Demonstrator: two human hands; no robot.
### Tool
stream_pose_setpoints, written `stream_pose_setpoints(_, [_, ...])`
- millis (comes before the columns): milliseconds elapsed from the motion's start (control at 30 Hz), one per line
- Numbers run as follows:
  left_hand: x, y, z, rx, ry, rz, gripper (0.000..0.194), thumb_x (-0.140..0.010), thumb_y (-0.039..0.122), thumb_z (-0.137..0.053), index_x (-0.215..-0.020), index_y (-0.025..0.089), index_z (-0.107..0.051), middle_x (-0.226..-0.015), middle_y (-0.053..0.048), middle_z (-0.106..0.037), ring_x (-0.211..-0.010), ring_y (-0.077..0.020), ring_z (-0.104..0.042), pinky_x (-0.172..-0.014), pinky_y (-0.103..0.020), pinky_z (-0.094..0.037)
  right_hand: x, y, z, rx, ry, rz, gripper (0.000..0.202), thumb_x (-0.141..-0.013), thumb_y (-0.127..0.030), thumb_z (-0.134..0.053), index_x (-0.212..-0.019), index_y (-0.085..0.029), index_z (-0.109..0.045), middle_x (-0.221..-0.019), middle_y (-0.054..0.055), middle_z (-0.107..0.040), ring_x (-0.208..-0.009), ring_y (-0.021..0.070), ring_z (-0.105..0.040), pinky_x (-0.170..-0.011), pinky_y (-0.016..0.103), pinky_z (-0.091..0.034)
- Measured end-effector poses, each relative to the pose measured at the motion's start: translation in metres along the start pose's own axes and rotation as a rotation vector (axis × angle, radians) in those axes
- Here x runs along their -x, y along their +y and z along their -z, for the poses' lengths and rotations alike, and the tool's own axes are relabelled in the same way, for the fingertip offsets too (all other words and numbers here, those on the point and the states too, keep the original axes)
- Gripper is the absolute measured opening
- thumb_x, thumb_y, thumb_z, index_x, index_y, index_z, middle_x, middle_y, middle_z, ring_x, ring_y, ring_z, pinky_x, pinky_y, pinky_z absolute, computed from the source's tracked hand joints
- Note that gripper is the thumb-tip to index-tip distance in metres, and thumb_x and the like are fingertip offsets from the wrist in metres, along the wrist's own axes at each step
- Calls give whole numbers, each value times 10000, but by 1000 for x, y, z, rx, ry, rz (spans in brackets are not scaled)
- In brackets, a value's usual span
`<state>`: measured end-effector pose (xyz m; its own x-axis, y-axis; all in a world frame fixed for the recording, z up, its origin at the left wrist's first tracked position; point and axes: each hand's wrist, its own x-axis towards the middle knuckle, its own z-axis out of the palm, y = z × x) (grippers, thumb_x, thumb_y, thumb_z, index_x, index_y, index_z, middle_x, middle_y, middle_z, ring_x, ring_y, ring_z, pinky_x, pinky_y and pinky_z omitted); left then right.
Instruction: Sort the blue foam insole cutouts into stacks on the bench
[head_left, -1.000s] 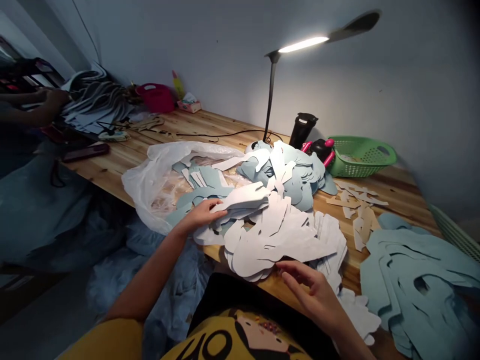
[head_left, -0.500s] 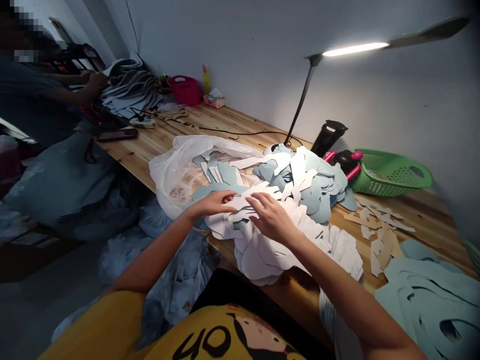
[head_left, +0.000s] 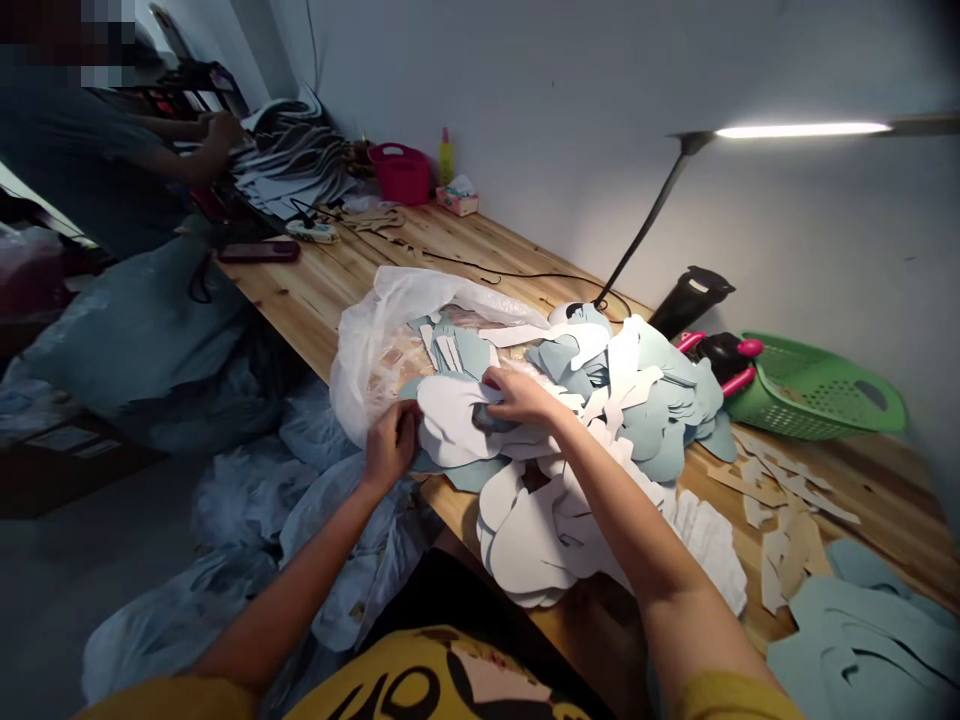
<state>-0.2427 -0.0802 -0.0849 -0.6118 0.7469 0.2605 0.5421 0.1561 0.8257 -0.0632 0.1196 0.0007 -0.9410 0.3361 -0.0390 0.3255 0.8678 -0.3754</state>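
Note:
A stack of white cut pieces lies between my hands, over blue-grey pieces at the mouth of a clear plastic bag. My left hand is closed at the stack's left edge, gripping pieces there. My right hand pinches the stack's right side, fingers curled around its edge. More white pieces are heaped at the table's front edge, below my right forearm. Blue-grey and white pieces are piled to the right of my right hand.
A lamp stands behind the pile, near a green basket. Scraps and blue-grey sheets lie at right. A phone rests at the table's left edge. Another person's hand is by stacked sheets.
Both hands have closed on a white stack, which now shows over the bag's front edge. My left hand has moved lower, to the stack's left side. The view has shifted slightly left.

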Motion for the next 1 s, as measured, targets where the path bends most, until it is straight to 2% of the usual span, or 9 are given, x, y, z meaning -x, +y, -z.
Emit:
stream_pose_setpoints(133, [5,-3,-8,-44,34,-26,346,-988,389,-381,-1188,184,-576,-1018,-83,-731,-892,-209,-704,-856,-362,-556,-7,7,25,-126,91,-74,208,-845,-333,-595,-978,-186,-534,-830,1,-572,-724,164,-482,-652,263,-334])
stream_pose_setpoints(300, [1,-2,-8,-158,-62,-95,327,-947,472,-483,-1055,206,-639,-1026,-93,-736,-975,-242,-686,-911,-370,-533,0,-11,48,-56,269,-87,85,-767,-231,-520,-765,-232,-436,-659,-19,-459,-610,159,-379,-587,280,-270])
stream_pose_setpoints(433, [-4,3,-2,-150,-187,-81,573,-822,604,-649,-1237,213,-595,-970,-65,-712,-932,-256,-671,-888,-386,-541,6,-24,57,-37,455,-107,135,-748,-195,-524,-870,-234,-481,-644,-23,-476,-583,166,-418,-571,268,-300])
stream_pose_setpoints(600, [-15,12,-1,-133,-309,-25,684,-749,542,-708,-1311,172,-582,-917,-59,-679,-876,-267,-661,-831,-413,-545,25,-21,67,71,573,-167,339,-758,-186,-560,-1096,-191,-557,-750,16,-586,-640,179,-531,-621,280,-386])
stream_pose_setpoints(733, [-28,23,-2,264,-469,222,724,-664,588,-762,-1221,143,-634,-935,-77,-711,-738,-227,-682,-656,-347,-569,73,-12,92,153,716,-208,477,-808,-185,-506,-1285,-170,-523,-839,38,-620,-663,172,-542,-636,294,-415])
stream_pose_setpoints(800, [-32,30,2,463,-502,342,706,-581,573,-846,-1114,147,-663,-970,-92,-741,-735,-216,-699,-620,-305,-578,108,-8,103,192,680,-225,556,-809,-195,-501,-1365,-171,-489,-846,33,-624,-648,166,-538,-630,297,-417])
stream_pose_setpoints(867, [-35,37,10,578,-477,441,692,-516,512,-916,-1053,153,-668,-929,-79,-759,-689,-194,-698,-584,-271,-582,143,-8,105,207,563,-237,546,-803,-215,-522,-1348,-179,-520,-817,22,-630,-645,163,-549,-623,289,-410])
stream_pose_setpoints(933, [-36,42,18,660,-406,493,686,-493,436,-951,-1055,163,-668,-858,-44,-762,-623,-162,-680,-537,-234,-573,173,-14,96,200,433,-250,423,-813,-226,-544,-1233,-200,-595,-809,17,-658,-669,159,-573,-622,271,-395])
stream_pose_setpoints(1000, [-36,47,25,731,-263,476,648,-484,343,-958,-1041,172,-674,-813,-3,-754,-602,-131,-666,-525,-195,-568,194,-23,79,188,322,-272,285,-844,-226,-559,-1120,-226,-632,-847,12,-703,-699,151,-593,-617,257,-366])
